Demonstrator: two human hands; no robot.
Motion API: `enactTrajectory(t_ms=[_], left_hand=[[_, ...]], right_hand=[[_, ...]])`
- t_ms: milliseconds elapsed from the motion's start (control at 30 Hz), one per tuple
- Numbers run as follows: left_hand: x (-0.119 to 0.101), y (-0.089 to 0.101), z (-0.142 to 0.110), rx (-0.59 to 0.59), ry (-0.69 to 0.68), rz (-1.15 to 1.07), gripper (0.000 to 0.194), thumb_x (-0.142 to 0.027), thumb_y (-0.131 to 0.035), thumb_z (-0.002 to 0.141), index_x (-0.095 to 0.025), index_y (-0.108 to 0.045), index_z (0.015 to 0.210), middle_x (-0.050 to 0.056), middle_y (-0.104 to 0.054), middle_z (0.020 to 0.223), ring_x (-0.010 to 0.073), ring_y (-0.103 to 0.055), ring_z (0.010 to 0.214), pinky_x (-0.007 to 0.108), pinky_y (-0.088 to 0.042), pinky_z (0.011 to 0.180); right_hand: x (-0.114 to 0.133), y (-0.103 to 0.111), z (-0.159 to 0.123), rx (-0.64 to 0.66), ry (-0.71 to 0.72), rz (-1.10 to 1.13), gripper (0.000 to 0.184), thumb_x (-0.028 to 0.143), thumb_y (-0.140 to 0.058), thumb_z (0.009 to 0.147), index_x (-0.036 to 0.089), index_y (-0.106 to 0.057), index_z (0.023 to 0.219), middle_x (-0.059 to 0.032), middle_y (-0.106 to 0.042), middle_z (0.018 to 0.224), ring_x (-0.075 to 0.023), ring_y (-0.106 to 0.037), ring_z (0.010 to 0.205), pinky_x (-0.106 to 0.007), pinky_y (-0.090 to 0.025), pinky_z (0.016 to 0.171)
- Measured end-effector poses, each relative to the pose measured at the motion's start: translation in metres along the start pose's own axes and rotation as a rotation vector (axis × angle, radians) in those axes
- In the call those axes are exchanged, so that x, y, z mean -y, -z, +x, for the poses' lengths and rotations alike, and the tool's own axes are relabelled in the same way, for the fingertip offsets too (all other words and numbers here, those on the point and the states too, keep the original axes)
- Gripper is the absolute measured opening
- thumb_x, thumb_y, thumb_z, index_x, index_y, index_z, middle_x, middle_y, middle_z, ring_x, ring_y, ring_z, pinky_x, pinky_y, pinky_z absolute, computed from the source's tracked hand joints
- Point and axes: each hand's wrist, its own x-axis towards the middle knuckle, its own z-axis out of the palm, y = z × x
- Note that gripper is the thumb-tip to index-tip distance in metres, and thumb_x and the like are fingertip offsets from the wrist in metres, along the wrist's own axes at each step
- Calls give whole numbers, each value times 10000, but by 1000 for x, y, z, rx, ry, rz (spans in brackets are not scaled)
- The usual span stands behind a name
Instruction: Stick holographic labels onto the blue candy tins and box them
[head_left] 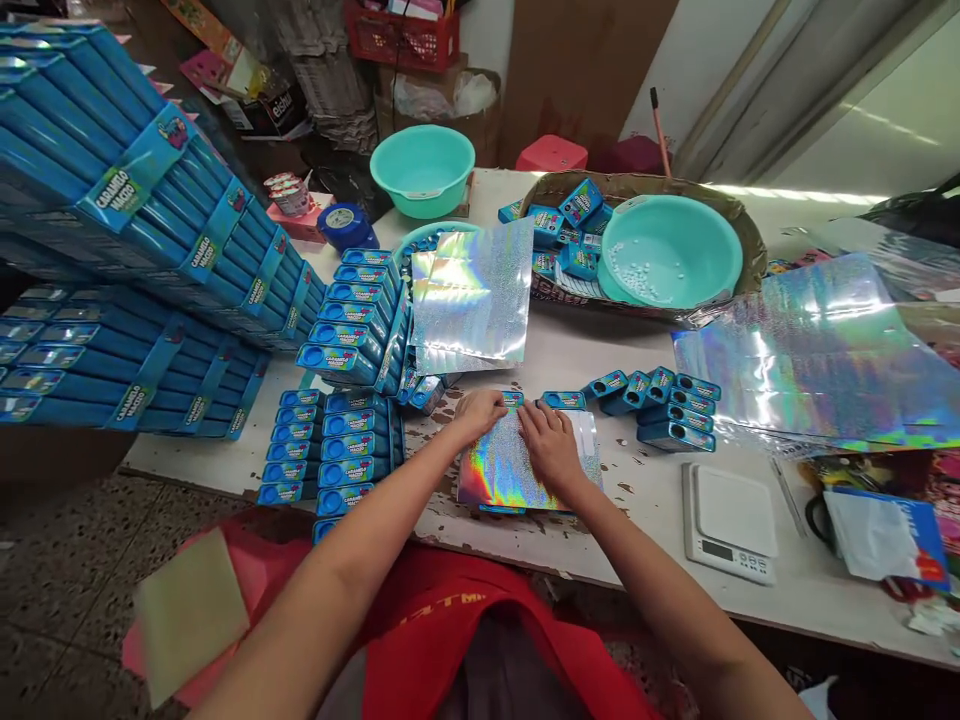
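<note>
The piece in hand, a shiny rainbow silver sheet (491,470), lies near the centre of the frame, on the table, and blue box ends show at its upper and lower edges. The left hand (480,415) rests at the sheet's upper left corner with the fingers curled; I cannot tell if they pinch the sheet or only press it. The right hand (549,445) lies upon the sheet, to the right of the left one, with its fingers slightly apart and laid down, not closed around anything. By my judgement, much is already done: the large banded stack (150,200) in the upper left of the frame looks finished, and the standing blue boxes (349,450) left of centre seem arranged in rows, though without visible bands. The present sheet is not yet folded around anything, as far as I can see, so this piece seems at an early stage. What appears to be left is the short group of blue boxes (679,415) right of centre, whose ends show a dark round spot, and more material: the sheet pile (476,300) above the hands and the loose sheets (810,350) at the right.
</note>
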Motion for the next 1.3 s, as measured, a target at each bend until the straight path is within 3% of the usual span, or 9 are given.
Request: enactTrajectory(t_ms=[133, 300, 433, 500, 633, 700, 833, 1067, 1300], left_hand=[[-2, -2, -2, -7, 11, -8, 248, -347, -530, 857, -198, -693, 969, 79, -698, 981, 241, -618, 947, 308, -424, 772], [-5, -10, -7, -33, 20, 14, 219, -304, -513, 874, -231, -691, 977, 78, -666, 1046, 239, -565, 1039, 335, -395, 877], [-11, -6, -21, -204, -9, 12, 243, -259, -495, 892, -232, -654, 1073, 97, -579, 1213, 266, -470, 1171, 406, -354, 972], [-16, 2, -33, -265, -84, -194, 285, -285, -448, 922, -227, -621, 1142, 87, -563, 1255, 250, -468, 1187, 403, -354, 998], [-24, 13, -75, -24, -329, -749, 385, -367, -525, 881, -199, -554, 1226, 74, -623, 1187, 190, -578, 1045, 308, -453, 879], [-22, 14, -102, 85, -285, -828, 316, -330, -588, 827, -156, -616, 1089, 57, -685, 942, 161, -621, 846, 267, -473, 753], [7, 20, -160, 13, -109, -739, 208, -290, -484, 866, -173, -652, 831, -7, -623, 652, 130, -589, 656, 240, -440, 660], [102, 46, -264, -89, 96, -525, 232, -332, -385, 907, -239, -550, 1040, -25, -638, 736, 143, -581, 690, 240, -401, 642], [157, 39, -288, -12, 160, -621, 111, -284, -368, 876, -223, -456, 905, -66, -538, 622, 119, -500, 583, 237, -360, 586]], right_hand=[[-2, 7, -8, -36, 26, 27, 332, 266, -371, 958, 182, -602, 1180, -120, -606, 1260, -276, -475, 1181, -421, -299, 972], [2, 43, -13, -58, -12, 96, 263, 282, -404, 948, 201, -642, 871, -81, -672, 813, -216, -569, 801, -322, -371, 717], [12, 78, -21, -182, -39, 280, 220, 321, -461, 925, 207, -614, 815, -52, -660, 782, -189, -581, 749, -297, -408, 671], [18, 93, -25, -211, -64, 359, 219, 342, -483, 913, 208, -603, 789, -38, -652, 752, -174, -584, 708, -291, -424, 656], [36, 114, -30, -257, -108, 505, 220, 388, -522, 884, 210, -603, 784, -23, -651, 733, -161, -596, 666, -290, -455, 645], [51, 117, -31, -283, -161, 570, 224, 422, -571, 849, 213, -615, 783, -18, -655, 729, -162, -603, 662, -291, -466, 645], [99, 105, -34, -225, -350, 791, 263, 480, -648, 777, 217, -646, 775, -17, -662, 737, -166, -611, 668, -297, -483, 641], [218, 61, -42, -32, -368, 1116, 276, 498, -693, 721, 222, -698, 710, -64, -590, 937, -201, -575, 895, -327, -483, 729], [273, 34, -46, -96, -384, 1001, 210, 435, -685, 740, 232, -715, 701, -43, -521, 927, -210, -509, 948, -388, -396, 870]])
